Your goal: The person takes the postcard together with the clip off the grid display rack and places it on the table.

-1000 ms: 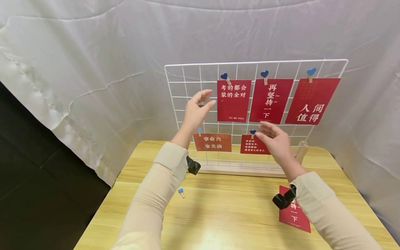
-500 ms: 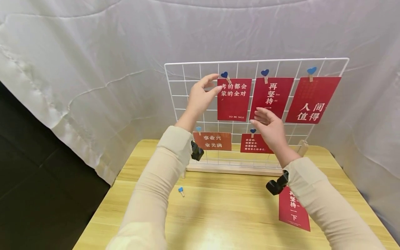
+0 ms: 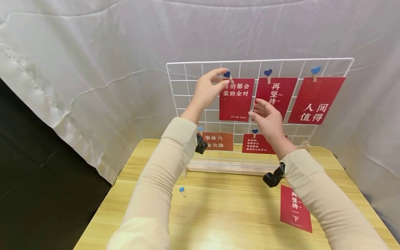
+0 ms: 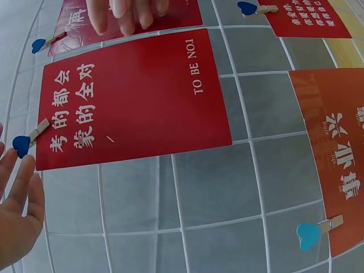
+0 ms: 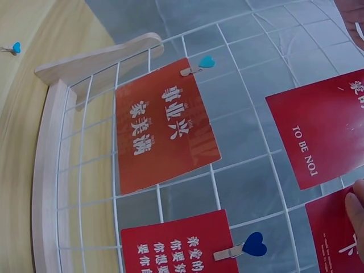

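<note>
My left hand (image 3: pixel 207 88) is raised at the upper left card, its parted thumb and fingers right at a dark blue heart clothespin (image 4: pixel 23 145). That clothespin sits on the top left corner of a red card (image 3: pixel 236 104) with white lettering. My right hand (image 3: pixel 268 118), fingers loosely bent, overlaps the lower part of the middle red card (image 3: pixel 282 90). This card hangs from another dark blue heart clothespin (image 3: pixel 268 73). In the right wrist view my right fingers (image 5: pixel 356 210) show at that card's edge. Neither hand grips anything.
A white wire grid (image 3: pixel 184 63) stands in a wooden base (image 3: pixel 231 169). It also bears a red card (image 3: pixel 315 100), an orange card (image 3: pixel 225 139) and a small red card (image 3: pixel 251 147). On the table (image 3: pixel 218 215) lie a loose blue heart clothespin (image 3: pixel 182 191) and a red card (image 3: pixel 295 210).
My left hand has risen and moved right to the clothespin on the upper left card. My right hand has moved up and slightly left, onto the lower part of the middle card.
</note>
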`<act>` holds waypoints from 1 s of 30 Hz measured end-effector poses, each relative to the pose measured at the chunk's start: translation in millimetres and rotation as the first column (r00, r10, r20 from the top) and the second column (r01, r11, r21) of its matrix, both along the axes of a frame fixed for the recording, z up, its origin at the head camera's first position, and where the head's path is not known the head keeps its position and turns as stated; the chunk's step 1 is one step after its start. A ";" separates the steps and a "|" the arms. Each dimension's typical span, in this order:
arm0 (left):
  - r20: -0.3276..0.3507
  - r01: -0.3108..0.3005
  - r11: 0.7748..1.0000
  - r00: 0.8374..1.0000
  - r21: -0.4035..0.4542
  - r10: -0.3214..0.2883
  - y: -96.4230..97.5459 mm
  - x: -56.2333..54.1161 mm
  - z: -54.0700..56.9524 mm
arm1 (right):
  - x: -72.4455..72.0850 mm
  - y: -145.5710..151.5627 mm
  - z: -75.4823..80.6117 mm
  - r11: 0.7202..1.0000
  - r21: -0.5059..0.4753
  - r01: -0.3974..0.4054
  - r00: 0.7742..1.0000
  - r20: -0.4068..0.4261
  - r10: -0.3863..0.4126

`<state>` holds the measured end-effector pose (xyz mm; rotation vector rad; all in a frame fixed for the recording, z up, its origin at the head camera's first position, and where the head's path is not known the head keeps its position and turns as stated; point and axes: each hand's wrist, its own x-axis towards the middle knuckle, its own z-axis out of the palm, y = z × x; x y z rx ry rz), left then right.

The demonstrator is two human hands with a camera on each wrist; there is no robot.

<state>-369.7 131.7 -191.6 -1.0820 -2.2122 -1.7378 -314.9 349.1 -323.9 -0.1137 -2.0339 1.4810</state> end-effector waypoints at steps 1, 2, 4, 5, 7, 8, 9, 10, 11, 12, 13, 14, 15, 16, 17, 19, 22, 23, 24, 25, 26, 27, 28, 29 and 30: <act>-0.004 -0.003 1.000 1.000 -0.011 0.003 0.8 -0.1 0.8 | 2.5 -3.6 4.1 1.000 0.005 0.002 1.000 -0.006 -0.002; -0.009 -0.008 1.000 1.000 -0.023 0.008 1.5 -0.1 1.7 | 4.9 -7.9 8.5 1.000 0.014 0.012 1.000 -0.004 -0.012; -0.013 -0.023 0.998 1.000 -0.056 0.022 2.7 -0.4 3.8 | 10.4 -16.4 16.6 1.000 -0.001 0.007 1.000 -0.019 -0.007; -0.019 -0.027 0.997 0.999 -0.070 0.026 3.3 -0.4 4.9 | 14.6 -22.2 21.9 1.000 0.001 0.011 1.000 -0.021 -0.011; -0.028 -0.038 0.994 0.999 -0.099 0.035 4.1 -0.2 7.2 | 24.7 -36.1 35.0 0.999 0.042 0.032 0.999 -0.010 -0.032; -0.031 -0.042 0.993 0.999 -0.112 0.038 4.5 0.1 8.4 | 28.2 -41.5 40.1 0.997 0.057 0.046 0.999 -0.007 -0.046; -0.036 -0.046 0.991 0.998 -0.125 0.042 5.0 0.2 9.5 | 32.1 -47.0 45.8 0.996 0.068 0.052 0.999 0.004 -0.053; -0.039 -0.049 0.989 0.998 -0.138 0.044 5.5 0.7 10.5 | 34.8 -51.4 50.2 0.996 0.071 0.062 0.998 0.009 -0.062; -0.047 -0.055 0.987 0.998 -0.154 0.048 5.9 1.1 11.4 | 37.7 -55.8 55.1 0.993 0.091 0.076 0.997 0.023 -0.079; -0.058 -0.062 0.983 0.997 -0.170 0.053 6.6 1.4 12.1 | 38.5 -58.3 58.1 0.993 0.088 0.083 0.996 0.032 -0.086; -0.071 -0.071 0.979 0.996 -0.190 0.059 7.3 1.7 12.8 | 38.9 -60.1 60.6 0.992 0.086 0.090 0.995 0.042 -0.094; -0.087 -0.081 0.975 0.994 -0.208 0.064 8.0 2.0 13.3 | 39.1 -61.4 62.8 0.992 0.078 0.097 0.994 0.051 -0.101; -0.102 -0.090 0.971 0.992 -0.223 0.069 9.0 1.9 13.6 | 39.1 -62.5 64.7 0.992 0.075 0.106 0.992 0.062 -0.111; -0.117 -0.099 0.967 0.990 -0.235 0.073 9.9 2.1 13.8 | 38.3 -62.7 65.9 0.991 0.074 0.114 0.991 0.060 -0.119; -0.130 -0.109 0.964 0.988 -0.245 0.078 10.7 2.1 14.1 | 37.7 -63.0 66.9 0.990 0.073 0.121 0.990 0.060 -0.126; -0.150 -0.123 0.960 0.985 -0.253 0.086 12.2 2.0 14.3 | 36.2 -62.6 68.2 0.989 0.067 0.134 0.989 0.054 -0.138; -0.183 -0.144 0.955 0.978 -0.261 0.098 14.1 1.4 14.7 | 32.9 -61.4 69.3 0.988 0.053 0.147 0.988 0.035 -0.149; -0.197 -0.154 0.951 0.975 -0.266 0.103 14.7 1.0 14.9 | 32.1 -61.1 69.5 0.988 0.048 0.150 0.988 0.032 -0.151; -0.212 -0.164 0.947 0.971 -0.274 0.107 15.4 0.5 15.1 | 31.3 -60.9 69.6 0.988 0.041 0.151 0.988 0.025 -0.152; -0.229 -0.176 0.943 0.967 -0.282 0.112 16.1 -0.1 15.2 | 30.8 -61.0 69.7 0.988 0.034 0.152 0.988 0.019 -0.153; -0.247 -0.188 0.939 0.962 -0.289 0.117 16.7 -0.7 15.3 | 30.6 -61.3 69.7 0.988 0.025 0.155 0.988 0.015 -0.155; -0.260 -0.200 0.934 0.958 -0.295 0.123 17.2 -1.1 15.3 | 30.3 -61.6 69.6 0.988 0.017 0.155 0.988 0.008 -0.156; -0.273 -0.211 0.931 0.953 -0.297 0.129 17.9 -1.9 15.4 | 30.1 -61.9 69.4 0.988 0.010 0.157 0.988 0.001 -0.157; -0.288 -0.222 0.928 0.948 -0.299 0.134 18.4 -2.6 15.4 | 29.9 -62.3 69.1 0.987 0.002 0.159 0.987 -0.006 -0.159; -0.297 -0.230 0.927 0.945 -0.297 0.139 18.7 -3.1 15.5 | 29.7 -62.7 68.7 0.987 -0.008 0.159 0.987 -0.016 -0.160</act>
